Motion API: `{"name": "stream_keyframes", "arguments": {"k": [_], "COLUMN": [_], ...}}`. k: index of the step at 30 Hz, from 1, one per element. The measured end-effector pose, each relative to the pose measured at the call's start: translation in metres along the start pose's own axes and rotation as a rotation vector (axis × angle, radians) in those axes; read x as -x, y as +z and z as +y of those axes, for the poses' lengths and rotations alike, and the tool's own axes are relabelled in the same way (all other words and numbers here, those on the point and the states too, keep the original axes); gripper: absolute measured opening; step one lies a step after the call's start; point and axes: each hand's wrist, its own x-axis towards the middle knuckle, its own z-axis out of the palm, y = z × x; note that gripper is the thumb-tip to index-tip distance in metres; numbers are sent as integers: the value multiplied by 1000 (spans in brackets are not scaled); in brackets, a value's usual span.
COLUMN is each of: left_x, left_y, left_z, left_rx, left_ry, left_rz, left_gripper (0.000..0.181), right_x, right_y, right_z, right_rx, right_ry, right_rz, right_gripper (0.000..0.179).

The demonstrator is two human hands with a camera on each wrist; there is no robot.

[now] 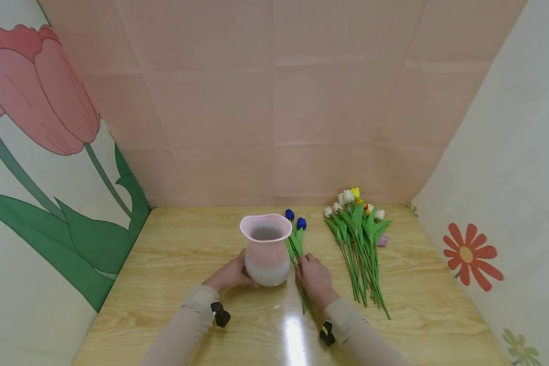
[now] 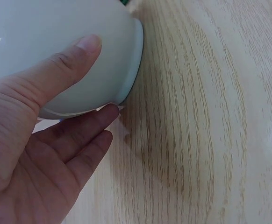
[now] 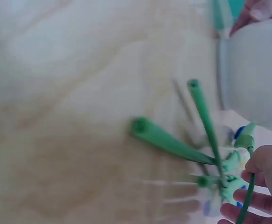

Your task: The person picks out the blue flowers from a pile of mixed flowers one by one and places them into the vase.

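Observation:
A pink and white vase (image 1: 267, 262) with a flared, wavy rim stands at the middle of the wooden table. My left hand (image 1: 231, 273) holds it low on its left side; in the left wrist view the thumb lies along the white body (image 2: 110, 60) and fingertips reach the base. Just right of the vase, my right hand (image 1: 316, 278) grips the green stems of two blue tulips (image 1: 301, 223), whose heads point away from me. One stem (image 3: 249, 198) runs between thumb and fingers in the right wrist view, with other cut stem ends (image 3: 173, 147) pointing leftward.
Farther right lies a bunch of tulips (image 1: 359, 244) in white, yellow, orange and purple, stems toward me. A pink backdrop (image 1: 274, 127) rises behind the table (image 1: 178, 254). Flower-printed panels (image 1: 508, 203) flank both sides.

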Motion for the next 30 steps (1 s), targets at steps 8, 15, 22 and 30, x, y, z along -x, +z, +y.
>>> {"name": "stream_keyframes", "arguments": {"k": [8,15,22,30], "left_x": [-1,0,0,2], "left_y": [0,-1,-2,-2], "left_z": [-1,0,1,3], "left_rx": [-10,-4,-3,3], "left_ry": [1,7,6,-16], "left_rz": [0,-16,-18,-26], "left_gripper": [92,97,98,98], "right_x": [-13,-22,-29,-35], "right_y": [-17,-41,-61,-83], "right_z": [4,11,22,41], "right_rx": [-73,-149,-138,-193], "right_ry": [51,44,49,146], "right_rz": [34,70,220,348], "right_gripper": [11,13,12,15]}}
